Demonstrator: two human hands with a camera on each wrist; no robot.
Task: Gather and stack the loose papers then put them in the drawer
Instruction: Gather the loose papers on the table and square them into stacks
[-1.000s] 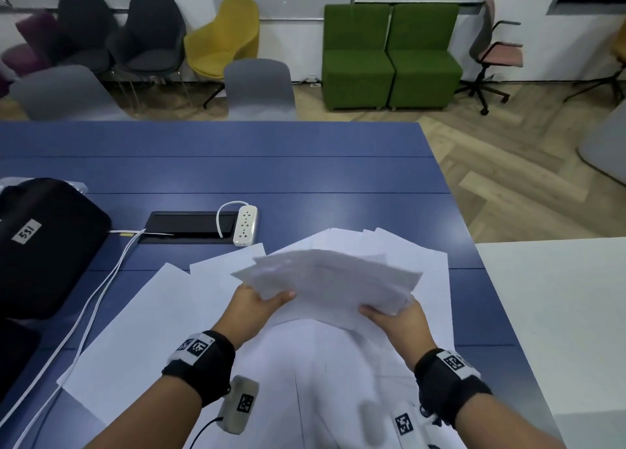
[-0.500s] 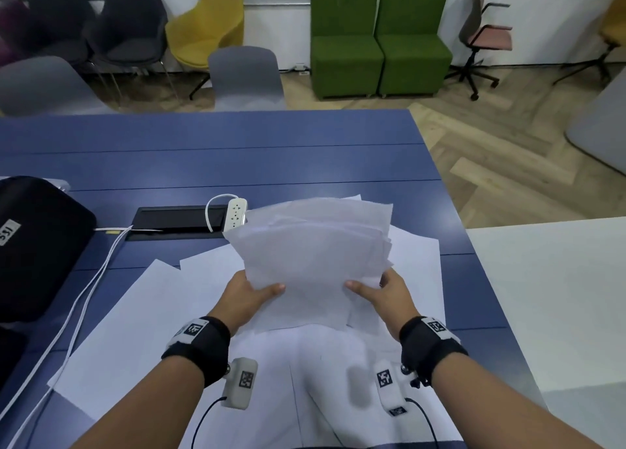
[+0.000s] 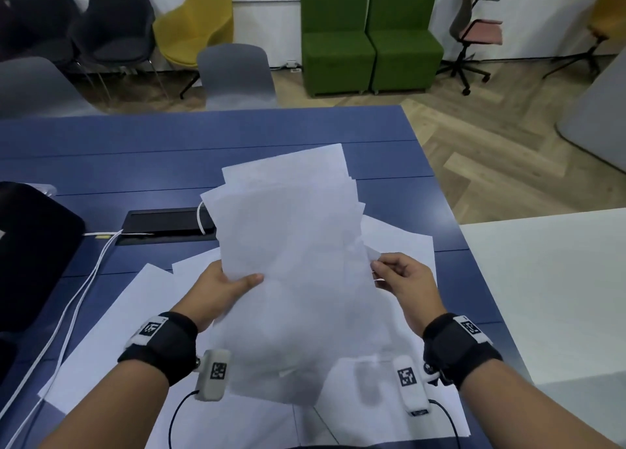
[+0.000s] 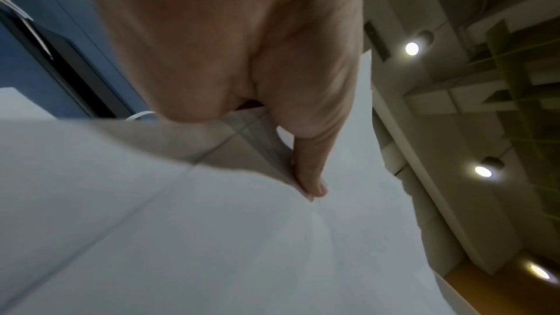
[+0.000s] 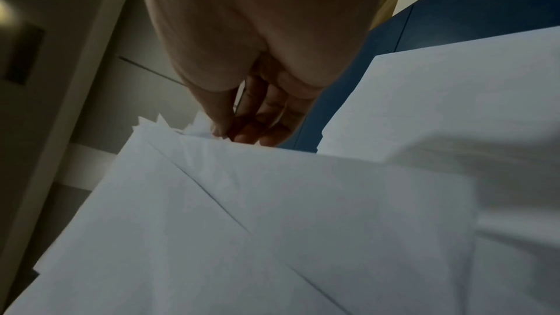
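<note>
You held the bundle of papers (image 3: 291, 245) up off the blue counter (image 3: 135, 150), tilted with its far edge raised and its sheets fanned unevenly at the top. Your left hand (image 3: 220, 291) gripped the bundle's left edge, thumb laid across the front sheet and the other fingers hidden behind it; the left wrist view showed that thumb pressed flat on the paper (image 4: 272, 248). Your right hand (image 3: 403, 279) pinched the right edge of the bundle between the thumb and curled fingertips (image 5: 251, 135), where several ragged sheet corners stuck out.

More loose sheets (image 3: 111, 326) lay spread on the counter beneath and around the bundle, overlapping each other, some reaching toward the counter's right edge (image 3: 403, 242).

To your left sat a black case (image 3: 30, 255), with 2 white cables (image 3: 71, 299) running along the counter beside it toward a black cable hatch (image 3: 162, 223) set into the counter. Beyond the counter stood a grey chair (image 3: 233, 76), a yellow chair (image 3: 196, 22), black chairs (image 3: 108, 25), 2 green armchairs (image 3: 369, 35) and a pink office chair (image 3: 477, 32) on the wooden floor (image 3: 491, 150). A white surface (image 3: 548, 286) adjoined the counter on your right.
</note>
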